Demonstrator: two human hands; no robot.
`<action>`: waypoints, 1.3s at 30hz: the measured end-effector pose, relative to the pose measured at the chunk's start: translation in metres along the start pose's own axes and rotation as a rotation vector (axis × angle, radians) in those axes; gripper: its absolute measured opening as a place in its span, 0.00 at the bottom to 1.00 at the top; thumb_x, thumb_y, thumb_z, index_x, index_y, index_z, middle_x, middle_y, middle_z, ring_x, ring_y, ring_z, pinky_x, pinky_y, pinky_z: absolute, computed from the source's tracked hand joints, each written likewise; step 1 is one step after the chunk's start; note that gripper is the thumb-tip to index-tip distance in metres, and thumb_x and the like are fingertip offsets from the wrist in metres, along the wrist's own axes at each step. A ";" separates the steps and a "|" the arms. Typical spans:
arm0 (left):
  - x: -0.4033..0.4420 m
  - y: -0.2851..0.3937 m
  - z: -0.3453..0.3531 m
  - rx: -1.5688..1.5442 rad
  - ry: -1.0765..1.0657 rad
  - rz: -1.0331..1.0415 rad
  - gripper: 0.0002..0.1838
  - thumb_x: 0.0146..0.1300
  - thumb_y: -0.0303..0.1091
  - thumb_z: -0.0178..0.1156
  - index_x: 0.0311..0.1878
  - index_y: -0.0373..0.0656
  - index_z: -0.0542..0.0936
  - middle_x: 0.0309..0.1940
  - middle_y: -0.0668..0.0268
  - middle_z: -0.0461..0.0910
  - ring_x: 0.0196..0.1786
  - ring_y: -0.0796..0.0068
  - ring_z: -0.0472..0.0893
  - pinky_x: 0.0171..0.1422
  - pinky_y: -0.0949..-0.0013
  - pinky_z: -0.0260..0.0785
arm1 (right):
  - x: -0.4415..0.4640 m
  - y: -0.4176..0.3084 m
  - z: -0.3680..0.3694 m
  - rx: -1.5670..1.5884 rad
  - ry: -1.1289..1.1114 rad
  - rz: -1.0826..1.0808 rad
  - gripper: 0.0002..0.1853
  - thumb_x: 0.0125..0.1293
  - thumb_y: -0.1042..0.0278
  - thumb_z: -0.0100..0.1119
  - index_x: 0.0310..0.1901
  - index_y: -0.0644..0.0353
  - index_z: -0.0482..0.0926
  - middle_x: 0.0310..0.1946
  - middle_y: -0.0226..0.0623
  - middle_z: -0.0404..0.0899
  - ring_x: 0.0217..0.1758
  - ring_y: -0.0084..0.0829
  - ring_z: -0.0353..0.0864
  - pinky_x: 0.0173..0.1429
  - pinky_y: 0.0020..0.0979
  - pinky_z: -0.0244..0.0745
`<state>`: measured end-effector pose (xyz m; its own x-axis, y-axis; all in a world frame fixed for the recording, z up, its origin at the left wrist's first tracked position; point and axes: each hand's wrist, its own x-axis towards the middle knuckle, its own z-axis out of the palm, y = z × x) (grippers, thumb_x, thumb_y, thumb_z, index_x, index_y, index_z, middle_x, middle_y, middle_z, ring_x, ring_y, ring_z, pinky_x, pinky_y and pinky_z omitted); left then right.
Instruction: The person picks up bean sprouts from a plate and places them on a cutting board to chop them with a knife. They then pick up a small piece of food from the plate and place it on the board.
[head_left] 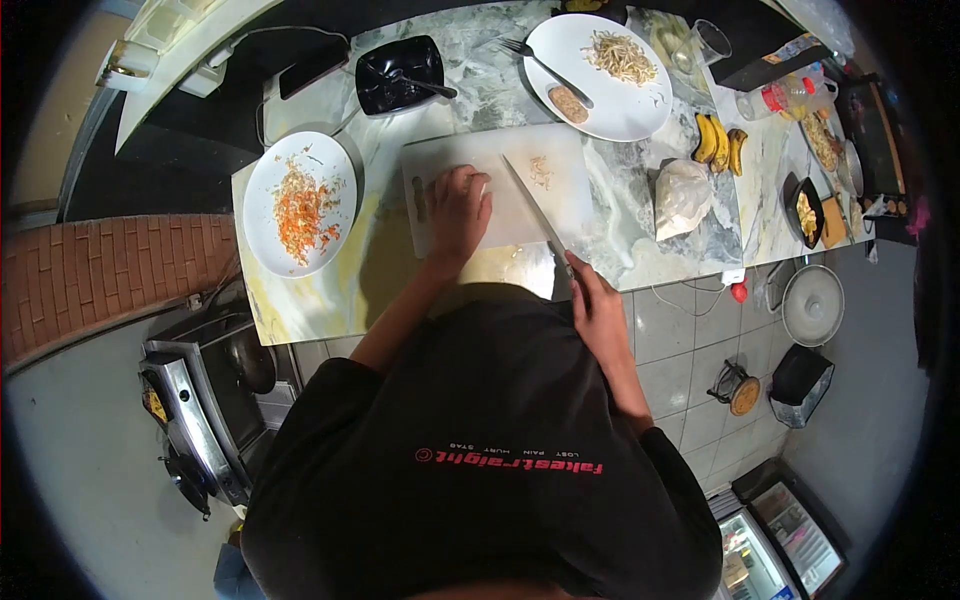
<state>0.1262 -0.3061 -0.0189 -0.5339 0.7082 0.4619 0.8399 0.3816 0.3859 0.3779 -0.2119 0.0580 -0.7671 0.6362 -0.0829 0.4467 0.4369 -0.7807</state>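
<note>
My right hand [595, 300] is wrapped round the handle of a long kitchen knife [533, 205]. Its blade slants up and left over the white cutting board [555, 215]. My left hand [460, 212] rests on the board's left half with its fingers curled in; whatever may be under the fingertips is hidden. A few small pale chopped bits [540, 172] lie on the board to the right of the blade. Left of the board, a white plate [255, 185] carries chopped orange and pale pieces.
Behind the board stand a black square dish [400, 65] with a spoon and a large white plate [610, 125] holding bean sprouts, a fork and a brownish piece. To the right are a plastic bag [684, 198] and several bananas [712, 142]. A phone [313, 76] lies back left.
</note>
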 end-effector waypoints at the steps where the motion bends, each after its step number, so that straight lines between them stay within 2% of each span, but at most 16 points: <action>1: -0.001 -0.003 0.000 0.049 0.008 0.009 0.18 0.58 0.30 0.71 0.51 0.51 0.80 0.55 0.67 0.75 0.61 0.60 0.74 0.67 0.51 0.63 | 0.000 0.000 0.001 0.006 0.001 0.008 0.23 0.73 0.78 0.56 0.68 0.51 0.77 0.45 0.56 0.85 0.49 0.59 0.85 0.52 0.48 0.80; 3: -0.003 -0.006 -0.003 0.057 -0.006 -0.007 0.17 0.59 0.30 0.70 0.52 0.52 0.81 0.55 0.67 0.76 0.62 0.59 0.74 0.68 0.50 0.63 | 0.000 0.000 0.001 0.012 0.002 0.013 0.23 0.73 0.78 0.56 0.68 0.51 0.76 0.45 0.56 0.85 0.50 0.60 0.84 0.53 0.48 0.80; 5: -0.002 -0.005 -0.007 0.062 -0.018 -0.021 0.17 0.60 0.30 0.70 0.53 0.53 0.81 0.56 0.67 0.76 0.62 0.57 0.74 0.68 0.50 0.64 | 0.000 -0.001 -0.003 0.061 -0.001 0.051 0.22 0.75 0.77 0.55 0.69 0.53 0.75 0.37 0.51 0.84 0.39 0.50 0.87 0.46 0.43 0.80; 6: 0.001 0.000 -0.012 0.012 0.019 -0.031 0.17 0.60 0.29 0.69 0.52 0.52 0.81 0.54 0.66 0.77 0.60 0.58 0.75 0.67 0.52 0.65 | 0.000 -0.001 -0.005 0.059 0.002 0.050 0.22 0.75 0.77 0.55 0.69 0.53 0.75 0.37 0.51 0.84 0.39 0.50 0.87 0.46 0.43 0.80; 8: 0.009 0.007 -0.016 -0.042 0.062 -0.035 0.16 0.60 0.27 0.68 0.51 0.51 0.80 0.51 0.65 0.78 0.58 0.58 0.77 0.65 0.53 0.65 | -0.001 0.000 -0.009 0.258 -0.046 0.259 0.21 0.77 0.76 0.54 0.70 0.54 0.74 0.29 0.40 0.80 0.28 0.31 0.81 0.37 0.34 0.76; 9: 0.013 0.010 -0.016 -0.288 0.050 -0.146 0.15 0.63 0.28 0.66 0.53 0.50 0.80 0.51 0.65 0.79 0.57 0.60 0.78 0.64 0.55 0.67 | -0.003 0.004 -0.009 0.256 -0.040 0.255 0.21 0.77 0.76 0.54 0.70 0.54 0.74 0.29 0.40 0.80 0.28 0.31 0.81 0.37 0.34 0.76; 10: 0.017 0.012 -0.015 -0.535 0.037 -0.256 0.14 0.66 0.28 0.65 0.55 0.48 0.80 0.51 0.64 0.81 0.55 0.62 0.79 0.63 0.57 0.68 | -0.004 0.011 -0.008 0.428 -0.047 0.258 0.22 0.79 0.75 0.52 0.71 0.52 0.72 0.27 0.33 0.77 0.24 0.24 0.72 0.31 0.28 0.68; 11: 0.023 0.012 -0.009 -0.538 0.042 -0.249 0.14 0.66 0.28 0.65 0.55 0.48 0.80 0.51 0.64 0.81 0.55 0.62 0.79 0.63 0.57 0.68 | -0.005 0.015 -0.008 0.601 -0.054 0.258 0.22 0.81 0.73 0.51 0.73 0.51 0.70 0.25 0.26 0.73 0.19 0.17 0.62 0.24 0.23 0.59; 13: 0.037 0.014 0.002 -1.563 -0.125 -0.892 0.13 0.73 0.29 0.59 0.59 0.43 0.80 0.52 0.65 0.83 0.56 0.67 0.80 0.63 0.61 0.71 | -0.005 0.007 -0.021 0.727 -0.097 0.310 0.23 0.81 0.74 0.50 0.74 0.50 0.69 0.25 0.27 0.73 0.18 0.17 0.64 0.22 0.23 0.59; 14: 0.041 0.016 0.006 -1.565 -0.123 -0.885 0.13 0.73 0.29 0.59 0.59 0.43 0.80 0.52 0.65 0.83 0.56 0.67 0.80 0.63 0.61 0.71 | -0.005 0.004 -0.026 0.856 -0.149 0.370 0.23 0.81 0.74 0.50 0.74 0.50 0.67 0.24 0.28 0.72 0.17 0.16 0.66 0.19 0.23 0.59; 17: 0.065 0.034 0.004 -1.773 -0.426 -0.951 0.14 0.78 0.28 0.55 0.62 0.36 0.78 0.55 0.62 0.83 0.61 0.67 0.82 0.69 0.63 0.72 | -0.008 0.012 -0.024 0.884 -0.142 0.345 0.23 0.82 0.72 0.49 0.75 0.50 0.65 0.23 0.29 0.71 0.15 0.17 0.63 0.16 0.22 0.55; 20: 0.059 0.022 0.030 -1.876 -0.467 -0.806 0.15 0.78 0.29 0.55 0.63 0.34 0.77 0.57 0.58 0.83 0.60 0.66 0.82 0.69 0.63 0.73 | -0.008 0.009 -0.026 0.883 -0.139 0.369 0.24 0.82 0.71 0.50 0.75 0.50 0.66 0.23 0.29 0.71 0.15 0.17 0.63 0.16 0.22 0.56; 27: 0.065 0.021 0.029 -1.713 -0.499 -0.766 0.17 0.82 0.34 0.52 0.64 0.32 0.77 0.60 0.54 0.82 0.63 0.62 0.82 0.71 0.61 0.72 | -0.011 0.018 -0.016 0.911 -0.081 0.366 0.25 0.80 0.75 0.48 0.75 0.50 0.66 0.25 0.28 0.71 0.14 0.16 0.62 0.16 0.22 0.55; 32: 0.087 0.030 0.034 -1.357 -0.473 -0.357 0.35 0.86 0.57 0.29 0.70 0.36 0.72 0.65 0.56 0.79 0.71 0.62 0.75 0.79 0.58 0.59 | -0.016 0.020 -0.020 0.887 -0.035 0.396 0.25 0.80 0.76 0.47 0.75 0.48 0.66 0.25 0.28 0.71 0.14 0.16 0.62 0.16 0.22 0.55; 35: 0.100 0.045 0.040 -1.408 -0.335 -0.137 0.37 0.85 0.60 0.26 0.71 0.39 0.72 0.68 0.58 0.76 0.74 0.64 0.71 0.80 0.57 0.55 | -0.017 0.021 -0.022 0.855 -0.003 0.395 0.25 0.80 0.75 0.48 0.75 0.48 0.66 0.25 0.27 0.71 0.14 0.15 0.61 0.16 0.22 0.53; 39: 0.102 0.052 0.046 -1.470 -0.331 -0.262 0.38 0.85 0.62 0.25 0.70 0.41 0.72 0.69 0.57 0.75 0.74 0.65 0.70 0.80 0.55 0.54 | -0.021 0.020 -0.022 0.785 0.044 0.414 0.24 0.81 0.73 0.50 0.74 0.47 0.68 0.25 0.24 0.71 0.19 0.13 0.62 0.22 0.20 0.56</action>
<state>0.1203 -0.1869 0.0117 -0.4352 0.8894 0.1399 -0.2151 -0.2536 0.9431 0.4130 -0.2020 0.0575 -0.5885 0.6773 -0.4416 0.2275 -0.3853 -0.8943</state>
